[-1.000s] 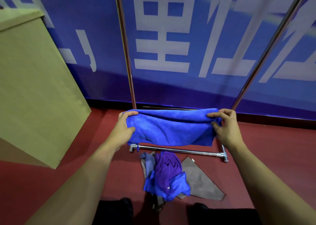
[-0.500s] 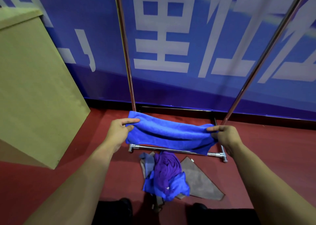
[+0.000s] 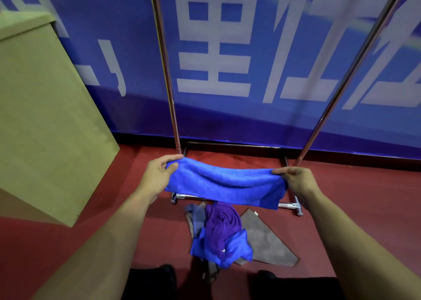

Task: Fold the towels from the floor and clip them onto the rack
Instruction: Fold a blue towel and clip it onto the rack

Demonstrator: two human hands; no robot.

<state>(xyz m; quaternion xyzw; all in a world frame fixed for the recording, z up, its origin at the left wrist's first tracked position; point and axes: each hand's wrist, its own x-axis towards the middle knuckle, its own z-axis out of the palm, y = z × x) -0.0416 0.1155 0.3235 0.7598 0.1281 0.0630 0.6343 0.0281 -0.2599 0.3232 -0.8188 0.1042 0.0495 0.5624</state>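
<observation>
A person holds a blue towel (image 3: 225,183) in the air with both hands, in front of the rack (image 3: 169,90). The left hand (image 3: 157,176) grips the left end of the towel: the thumb lies on the near side of the cloth and the fingers (image 3: 169,158) curl over the top edge, so the hand is closed on the towel. The right hand (image 3: 298,181) pinches the right end, with the thumb and fingers pressed together on the cloth. The towel is folded to a long band and hangs a little loose between the two hands, with its middle sagging. It hides part of the low front bar (image 3: 287,205) of the rack.

The rack has two thin metal posts that go up out of the view; the left post stands almost straight and the right post (image 3: 337,90) leans to the right in this wide view. Behind the rack is a blue wall (image 3: 114,49) with big white signs.

On the red floor (image 3: 364,197), just before the front bar, lies a pile (image 3: 221,231) of other towels: a purple one on top, a blue one under it, and grey ones at the sides. At the left stands a tan box (image 3: 45,117). Two dark shoes (image 3: 167,274) show at the bottom edge
</observation>
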